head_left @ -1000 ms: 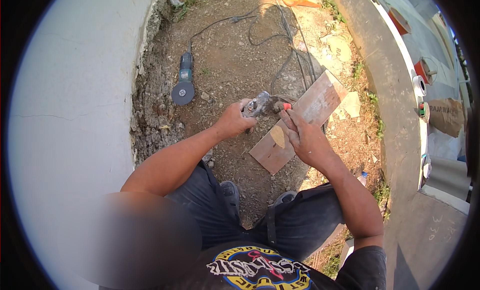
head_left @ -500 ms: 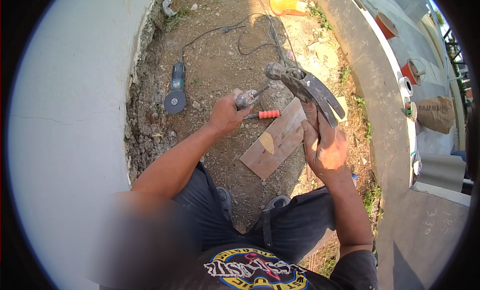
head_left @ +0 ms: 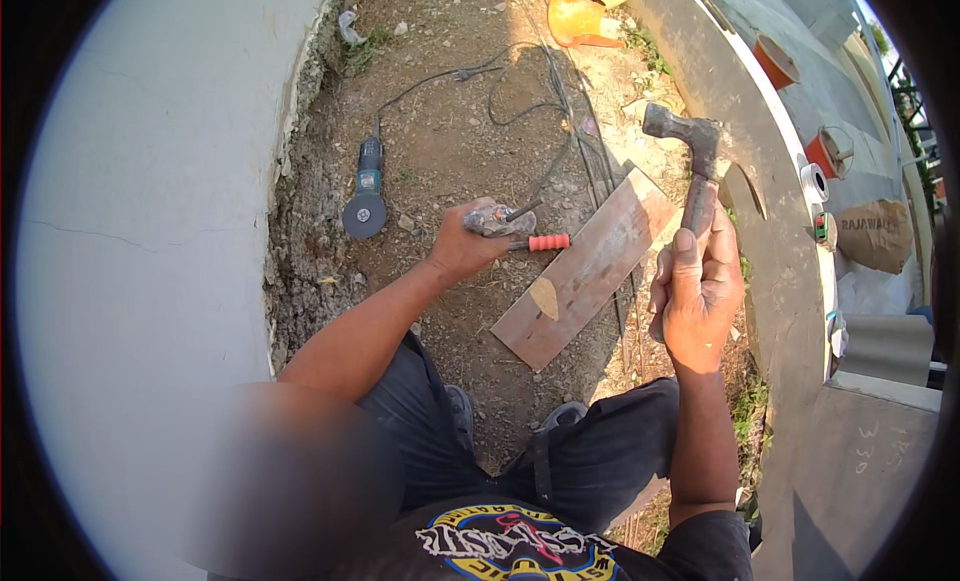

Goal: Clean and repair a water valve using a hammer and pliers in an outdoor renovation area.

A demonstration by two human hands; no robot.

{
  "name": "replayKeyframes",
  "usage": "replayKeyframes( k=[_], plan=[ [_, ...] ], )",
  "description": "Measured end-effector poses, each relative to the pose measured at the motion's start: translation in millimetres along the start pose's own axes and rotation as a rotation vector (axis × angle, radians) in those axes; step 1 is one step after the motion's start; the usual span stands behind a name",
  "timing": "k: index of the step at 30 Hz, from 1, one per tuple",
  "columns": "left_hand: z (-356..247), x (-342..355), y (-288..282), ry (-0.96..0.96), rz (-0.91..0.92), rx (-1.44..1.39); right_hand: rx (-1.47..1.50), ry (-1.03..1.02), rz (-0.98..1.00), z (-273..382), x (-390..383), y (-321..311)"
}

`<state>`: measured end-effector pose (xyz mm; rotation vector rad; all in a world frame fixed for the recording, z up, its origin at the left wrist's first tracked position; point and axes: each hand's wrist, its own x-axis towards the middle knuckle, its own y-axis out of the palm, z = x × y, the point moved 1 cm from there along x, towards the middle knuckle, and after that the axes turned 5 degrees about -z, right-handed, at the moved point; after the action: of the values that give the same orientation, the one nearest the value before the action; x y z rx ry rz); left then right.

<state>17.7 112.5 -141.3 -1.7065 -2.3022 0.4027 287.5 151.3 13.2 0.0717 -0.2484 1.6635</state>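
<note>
My right hand [head_left: 702,286] is wrapped round the handle of a worn claw hammer [head_left: 703,141]. Its dusty metal head is up, well to the right of my other hand. Closed too is my left hand [head_left: 466,243], on a dusty grey tool [head_left: 500,221] with a dark narrow shank pointing up and right; its exact kind I cannot make out. Just right of those fingers shows a coral ribbed grip [head_left: 549,243] on a dark rod; whether my hand holds it is unclear. A brown plank-like board [head_left: 590,271] with a tan patch lies slanted between my hands.
An angle grinder [head_left: 367,186] lies by the left wall [head_left: 150,231], its cable [head_left: 450,73] trailing over the dirt. An orange plastic object [head_left: 580,23] lies far ahead. A low concrete wall [head_left: 770,191] runs along the right, with red buckets [head_left: 826,153] and a paper sack [head_left: 872,233] beyond.
The hammer has swung away to the right and its head has turned, leaving the space near my left hand. My left hand keeps its grip. The whole view has shifted slightly.
</note>
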Motion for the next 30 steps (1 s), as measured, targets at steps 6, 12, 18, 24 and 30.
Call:
replayKeyframes(
  k=[6, 12, 18, 24, 30],
  plan=[
    [-5.3, 5.8, 5.3, 0.048, 0.032, 0.003, -0.329, 0.004, 0.490, -12.1, 0.6, 3.8],
    [-21.2, 1.1, -0.2, 0.037, 0.027, -0.020, -0.061, -0.144, -0.101, 56.1, 18.7, -13.9],
    [-30.0, 4.4, 9.4, 0.050, 0.012, -0.047, -0.376, -0.116, 0.209, -0.9, 4.2, -9.7],
    [-26.7, 3.4, 0.9, 0.065, 0.009, 0.047, -0.001, -0.047, -0.031, 49.5, 13.7, -12.7],
    [-26.3, 9.1, 13.8, 0.107, 0.015, 0.072, -0.171, -0.253, 0.049, -4.4, 0.4, -16.3]
  ],
)
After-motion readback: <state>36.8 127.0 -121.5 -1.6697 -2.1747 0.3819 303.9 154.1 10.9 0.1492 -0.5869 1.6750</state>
